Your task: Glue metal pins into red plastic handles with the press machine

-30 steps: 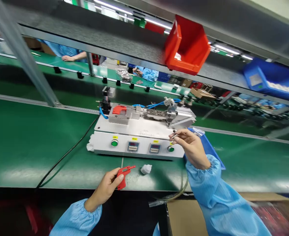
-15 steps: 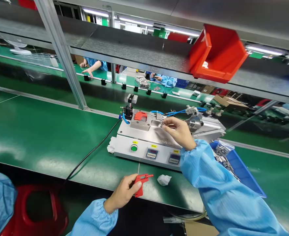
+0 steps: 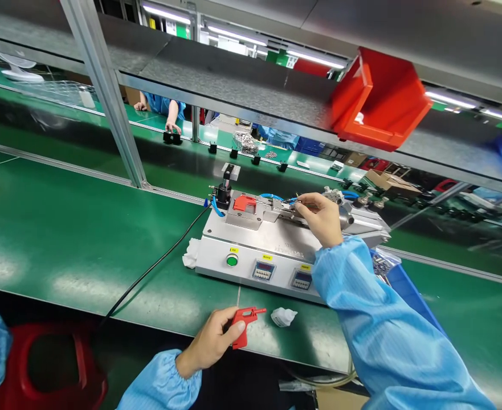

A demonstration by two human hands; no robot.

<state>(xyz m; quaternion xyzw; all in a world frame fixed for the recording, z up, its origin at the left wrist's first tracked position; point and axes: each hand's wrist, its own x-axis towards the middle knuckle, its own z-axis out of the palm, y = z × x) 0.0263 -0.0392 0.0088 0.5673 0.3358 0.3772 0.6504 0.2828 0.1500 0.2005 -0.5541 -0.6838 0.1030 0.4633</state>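
My left hand (image 3: 214,341) rests at the near edge of the green table, closed around a small red plastic part (image 3: 243,323). My right hand (image 3: 321,217) reaches over the grey benchtop machine (image 3: 272,245), its fingers pinched on a thin metal pin that it holds at the machine's metal track. Another red part (image 3: 245,203) sits in the fixture on top of the machine. A small white piece (image 3: 283,316) lies on the table right of my left hand.
A blue tray (image 3: 404,285) of metal pins sits right of the machine. A black cable (image 3: 156,263) runs left from it. A red bin (image 3: 379,102) hangs from the shelf above. A red stool (image 3: 45,364) stands lower left. Other people's hands (image 3: 174,126) work across the line.
My right hand carried the pin from in front of the machine up to its track, then slightly farther along it. My left hand stayed put with the red part.
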